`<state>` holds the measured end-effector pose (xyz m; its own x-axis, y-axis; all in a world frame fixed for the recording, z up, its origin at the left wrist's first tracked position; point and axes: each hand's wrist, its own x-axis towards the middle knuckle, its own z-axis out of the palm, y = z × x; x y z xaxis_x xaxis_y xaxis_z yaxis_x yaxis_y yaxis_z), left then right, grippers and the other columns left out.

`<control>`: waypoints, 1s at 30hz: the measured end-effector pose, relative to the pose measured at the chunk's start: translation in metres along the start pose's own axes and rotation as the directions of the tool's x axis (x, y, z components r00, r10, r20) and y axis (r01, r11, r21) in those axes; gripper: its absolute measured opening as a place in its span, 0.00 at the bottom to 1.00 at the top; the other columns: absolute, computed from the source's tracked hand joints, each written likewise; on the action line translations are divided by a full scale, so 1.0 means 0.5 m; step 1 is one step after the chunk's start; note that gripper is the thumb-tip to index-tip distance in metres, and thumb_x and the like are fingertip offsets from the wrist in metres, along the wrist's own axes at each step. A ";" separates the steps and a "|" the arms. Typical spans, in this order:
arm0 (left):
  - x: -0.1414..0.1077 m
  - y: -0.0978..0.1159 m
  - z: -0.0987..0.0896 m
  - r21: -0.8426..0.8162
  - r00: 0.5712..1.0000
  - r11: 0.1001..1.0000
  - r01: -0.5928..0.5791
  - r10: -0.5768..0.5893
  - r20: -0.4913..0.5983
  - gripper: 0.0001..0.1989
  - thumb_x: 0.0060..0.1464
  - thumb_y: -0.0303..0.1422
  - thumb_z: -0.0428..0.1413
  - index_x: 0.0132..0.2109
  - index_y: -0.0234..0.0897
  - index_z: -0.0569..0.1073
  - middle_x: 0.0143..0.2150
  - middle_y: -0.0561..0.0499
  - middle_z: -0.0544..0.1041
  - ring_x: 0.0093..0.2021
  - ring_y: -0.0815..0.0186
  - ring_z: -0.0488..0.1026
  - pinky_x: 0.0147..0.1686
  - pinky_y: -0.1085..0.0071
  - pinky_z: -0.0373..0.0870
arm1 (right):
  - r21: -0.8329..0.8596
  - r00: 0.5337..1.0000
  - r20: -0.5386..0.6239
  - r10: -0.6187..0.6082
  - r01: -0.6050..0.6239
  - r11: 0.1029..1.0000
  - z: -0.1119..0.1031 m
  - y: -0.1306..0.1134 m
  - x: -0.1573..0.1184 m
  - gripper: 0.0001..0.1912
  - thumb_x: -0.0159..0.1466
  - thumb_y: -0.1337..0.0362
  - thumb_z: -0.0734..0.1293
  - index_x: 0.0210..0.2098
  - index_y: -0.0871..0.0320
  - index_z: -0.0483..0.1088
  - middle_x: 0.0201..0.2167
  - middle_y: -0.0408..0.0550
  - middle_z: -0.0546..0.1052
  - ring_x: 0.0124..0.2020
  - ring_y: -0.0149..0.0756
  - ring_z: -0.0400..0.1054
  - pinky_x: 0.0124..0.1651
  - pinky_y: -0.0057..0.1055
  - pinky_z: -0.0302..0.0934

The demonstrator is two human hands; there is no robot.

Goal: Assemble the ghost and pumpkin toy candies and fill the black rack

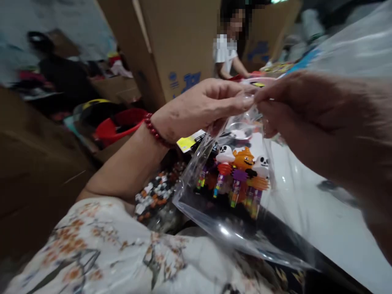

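Note:
A clear plastic bag (211,212) hangs in front of me, its top edge pinched between both hands. My left hand (211,100), with a red bead bracelet at the wrist, is closed on the top of the bag. From the other side my right hand (294,106) grips the same edge, its fingertips meeting the left ones. Several Halloween toys (239,175) show within the bag's outline: white skull heads and an orange pumpkin head on slim tubes with colourful contents. Whether every toy lies inside the bag, I cannot tell.
Below my left forearm lies a pile of small white, black and orange pieces (156,194). A red basin (119,124) stands at left, beside cardboard boxes (180,45). A white table surface (306,183) extends at right. One person (226,53) works behind, and another sits far left.

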<state>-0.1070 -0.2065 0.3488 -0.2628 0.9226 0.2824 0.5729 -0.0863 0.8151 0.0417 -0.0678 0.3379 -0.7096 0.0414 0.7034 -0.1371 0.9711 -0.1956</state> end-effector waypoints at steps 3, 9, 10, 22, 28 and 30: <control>-0.030 -0.034 -0.013 -0.271 0.989 0.951 0.149 -0.146 0.033 0.12 0.61 0.24 0.53 0.28 0.35 0.63 0.19 0.62 0.60 0.15 0.82 0.58 0.17 0.83 0.54 | 0.312 0.995 0.093 0.030 -0.058 0.948 0.076 0.002 0.027 0.07 0.67 0.65 0.62 0.41 0.54 0.71 0.32 0.43 0.73 0.33 0.31 0.68 0.36 0.28 0.62; -0.176 -0.132 -0.027 -0.059 0.868 0.891 0.451 -0.453 -0.205 0.08 0.50 0.25 0.62 0.33 0.34 0.69 0.25 0.58 0.71 0.24 0.75 0.70 0.25 0.78 0.67 | 0.760 0.968 0.243 -0.068 -0.146 0.634 0.268 -0.062 0.033 0.08 0.68 0.68 0.59 0.46 0.59 0.66 0.34 0.42 0.71 0.35 0.28 0.67 0.38 0.26 0.63; -0.210 -0.149 -0.029 -0.035 0.848 0.868 0.496 -0.492 -0.198 0.08 0.49 0.26 0.63 0.33 0.34 0.70 0.26 0.57 0.73 0.26 0.73 0.72 0.26 0.76 0.69 | 0.777 0.959 0.266 -0.100 -0.152 0.611 0.295 -0.083 0.027 0.08 0.69 0.67 0.59 0.45 0.60 0.66 0.33 0.42 0.71 0.34 0.28 0.67 0.37 0.25 0.62; -0.549 -0.377 0.018 0.077 0.692 0.692 0.718 -0.697 -0.186 0.16 0.57 0.42 0.53 0.31 0.35 0.75 0.32 0.51 0.75 0.34 0.67 0.71 0.36 0.73 0.67 | 0.607 0.681 0.679 -0.272 -0.314 0.730 0.410 -0.041 -0.174 0.10 0.68 0.64 0.59 0.34 0.57 0.70 0.26 0.43 0.75 0.26 0.31 0.69 0.30 0.24 0.62; -0.579 -0.588 0.038 0.115 0.594 0.606 0.787 -0.693 -0.408 0.12 0.56 0.37 0.51 0.30 0.36 0.74 0.32 0.51 0.75 0.34 0.66 0.70 0.37 0.72 0.66 | 0.332 0.634 0.768 0.088 -0.512 0.792 0.347 0.120 -0.345 0.10 0.65 0.58 0.61 0.34 0.53 0.74 0.29 0.46 0.80 0.27 0.38 0.75 0.30 0.27 0.69; -0.559 -0.640 0.033 0.131 0.576 0.594 0.794 -0.664 -0.476 0.11 0.56 0.35 0.51 0.29 0.36 0.74 0.32 0.51 0.73 0.36 0.65 0.69 0.40 0.71 0.65 | 0.215 0.610 0.750 0.255 -0.590 0.778 0.309 0.165 -0.396 0.10 0.62 0.56 0.63 0.35 0.50 0.76 0.33 0.47 0.82 0.32 0.43 0.78 0.31 0.28 0.71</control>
<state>-0.2043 -0.4305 0.0007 -0.9017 0.4097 -0.1379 0.2336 0.7302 0.6420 0.0642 -0.0323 0.0767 -0.9863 0.0970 -0.1335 0.1635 0.6810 -0.7138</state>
